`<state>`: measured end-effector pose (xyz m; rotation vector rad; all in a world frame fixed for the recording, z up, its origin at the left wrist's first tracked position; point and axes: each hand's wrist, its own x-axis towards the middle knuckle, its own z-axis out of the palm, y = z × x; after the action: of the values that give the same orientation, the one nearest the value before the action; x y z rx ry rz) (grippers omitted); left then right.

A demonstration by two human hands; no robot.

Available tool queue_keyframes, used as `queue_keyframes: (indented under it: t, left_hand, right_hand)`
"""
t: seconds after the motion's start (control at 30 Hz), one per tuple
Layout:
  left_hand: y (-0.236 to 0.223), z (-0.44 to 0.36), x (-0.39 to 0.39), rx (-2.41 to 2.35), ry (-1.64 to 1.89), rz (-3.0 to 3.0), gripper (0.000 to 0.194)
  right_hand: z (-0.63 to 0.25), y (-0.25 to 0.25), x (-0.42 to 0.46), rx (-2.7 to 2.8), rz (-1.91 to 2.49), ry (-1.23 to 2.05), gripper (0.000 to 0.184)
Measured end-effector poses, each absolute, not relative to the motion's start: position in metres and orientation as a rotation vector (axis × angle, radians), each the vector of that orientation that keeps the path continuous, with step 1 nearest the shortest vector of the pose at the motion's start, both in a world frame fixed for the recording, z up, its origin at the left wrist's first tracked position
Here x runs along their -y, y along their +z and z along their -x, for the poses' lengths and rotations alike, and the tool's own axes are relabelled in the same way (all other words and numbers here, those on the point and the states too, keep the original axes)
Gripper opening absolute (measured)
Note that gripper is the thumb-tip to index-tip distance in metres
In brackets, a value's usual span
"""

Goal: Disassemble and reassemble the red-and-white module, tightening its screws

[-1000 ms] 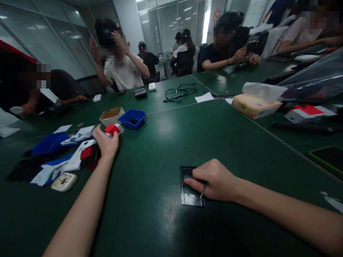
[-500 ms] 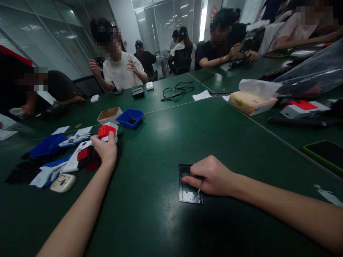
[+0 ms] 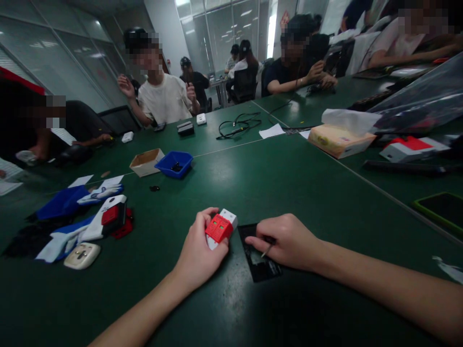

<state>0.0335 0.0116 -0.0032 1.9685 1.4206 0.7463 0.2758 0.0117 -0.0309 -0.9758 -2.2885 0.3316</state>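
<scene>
My left hand [image 3: 200, 246] is closed around a red-and-white surge protector [image 3: 220, 228] with two small green windows. It holds this block just above the table, left of a flat black rectangular frame [image 3: 265, 272]. Over that frame rests my right hand [image 3: 284, 238], its fingers curled round a small screwdriver [image 3: 266, 250]. Only the thin metal shaft shows, slanting down to the left; the handle is hidden in my fist. The frame lies flat and tilted a little, partly covered by my right hand.
Left on the green table lie another red-and-white block [image 3: 112, 217], work gloves [image 3: 99, 193] and a beige device [image 3: 82, 255]. Ahead are a blue bin [image 3: 174, 164] with small black parts, a cardboard box [image 3: 146, 162], cables [image 3: 238, 126] and a tissue pack [image 3: 342, 140]. Several people sit around.
My left hand has brought the surge protector from the far left to beside the frame. A small black part shows where it was. The frame has turned slightly; my right hand stays nearly in place.
</scene>
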Motion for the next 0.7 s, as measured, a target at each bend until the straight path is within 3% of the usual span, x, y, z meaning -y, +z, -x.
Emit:
queue_keyframes:
  t: [0.23,0.4,0.57,0.63,0.7]
  left_hand:
    - [-0.008,-0.031,0.005,-1.004,0.479,-2.140,0.069]
    - [-0.012,-0.032,0.001,-0.964,0.575,-2.183,0.078]
    - [-0.018,-0.025,-0.002,-0.929,0.592,-2.117,0.109]
    - [-0.019,-0.018,-0.012,-0.904,0.634,-2.109,0.104]
    - [-0.019,-0.007,-0.031,-0.991,0.745,-2.198,0.075]
  right_hand:
    - [-0.276,-0.033,-0.011,2.314,1.041,0.309,0.039]
    - [-0.277,-0.032,-0.011,2.250,1.086,0.300,0.036]
    - [-0.279,-0.028,-0.012,2.181,1.049,0.316,0.035]
    - [-0.279,-0.028,-0.012,2.154,1.023,0.318,0.038]
    - [-0.278,-0.027,-0.013,2.129,1.002,0.319,0.041]
